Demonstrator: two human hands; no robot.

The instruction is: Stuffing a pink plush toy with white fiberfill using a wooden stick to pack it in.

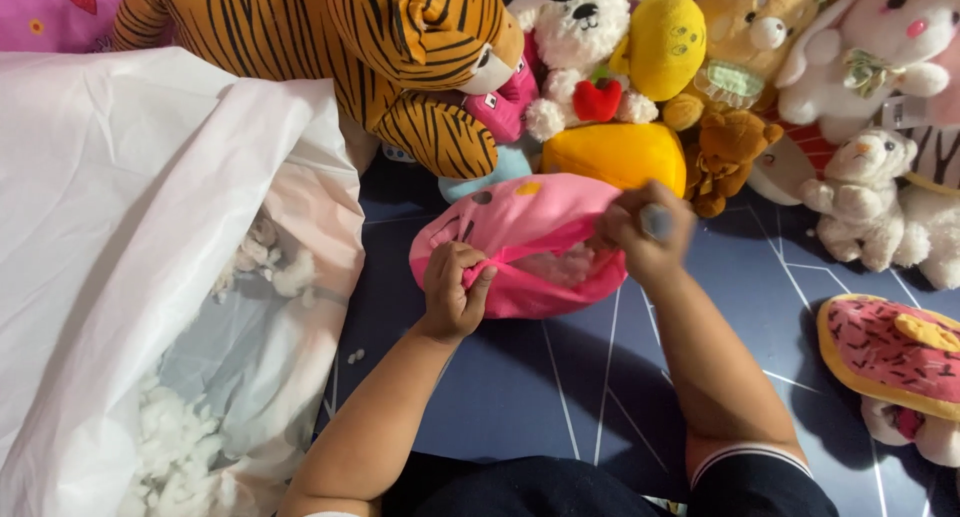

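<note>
A pink plush toy (520, 252) lies on a dark blue mat (560, 387) with thin white lines, its seam pulled open so white stuffing shows inside. The left hand (453, 292) is closed in a pinch on the near edge of the opening. The right hand (648, 232) is curled shut on the far edge at the toy's right end; it is blurred, so the exact finger grip is hard to make out.

Left of the pink toy, a large white plastic bag (120, 227) sags open, with loose white stuffing (180, 447) heaped inside and a few bits spilled on the mat beside it. Just behind the pink toy sits a yellow cushion-shaped plush (615, 155), and behind and to the left of it a big orange striped tiger (340, 47). Behind and to the right runs a row of soft toys: a white dog holding a red heart (580, 37), a brown bear (725, 152), and a white rabbit (880, 47) with a small white hang-tag (903, 110) at its side. To the right of the pink toy, near the mat's edge, lies a doughnut-shaped plush with pink sprinkled icing (890, 352).
</note>
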